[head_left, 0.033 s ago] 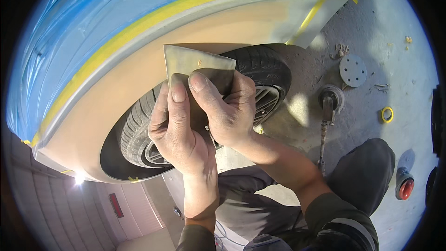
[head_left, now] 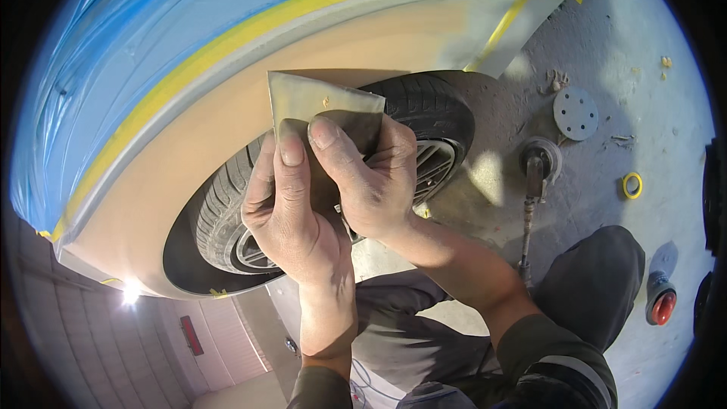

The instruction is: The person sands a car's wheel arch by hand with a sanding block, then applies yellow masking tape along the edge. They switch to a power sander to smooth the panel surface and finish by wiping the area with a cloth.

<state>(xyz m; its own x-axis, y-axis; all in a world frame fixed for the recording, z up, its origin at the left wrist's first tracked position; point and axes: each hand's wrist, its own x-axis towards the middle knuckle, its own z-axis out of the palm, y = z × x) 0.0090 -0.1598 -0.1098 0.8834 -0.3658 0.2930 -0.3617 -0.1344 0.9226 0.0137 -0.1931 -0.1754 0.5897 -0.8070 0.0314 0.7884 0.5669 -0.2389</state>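
1. Both hands are closed on 1 folded sheet of sandpaper [head_left: 322, 102], raised in front of the wheel arch [head_left: 227, 129]. The left hand [head_left: 284, 204] has its thumb flat on the near face and its fingers curled behind; the right hand [head_left: 367, 178] pinches the sheet's right part the same way. Held from 2 sides like this, the sheet appears to stay taut and flat.
2. The sheet's upper edge stands free of the fingers and overlaps the tan filler-coloured arch and the tyre [head_left: 424, 106] in view; whether it touches the panel cannot be told.
3. Blue masking film [head_left: 151, 53] edged with yellow tape [head_left: 250, 26] covers the body above the arch, evidently to shield paint from the worked area.
4. On the floor [head_left: 606, 53], well apart to the right, lie a sander [head_left: 538, 163], a loose grey sanding disc [head_left: 575, 113] and a roll of yellow tape [head_left: 631, 185], set aside within reach.
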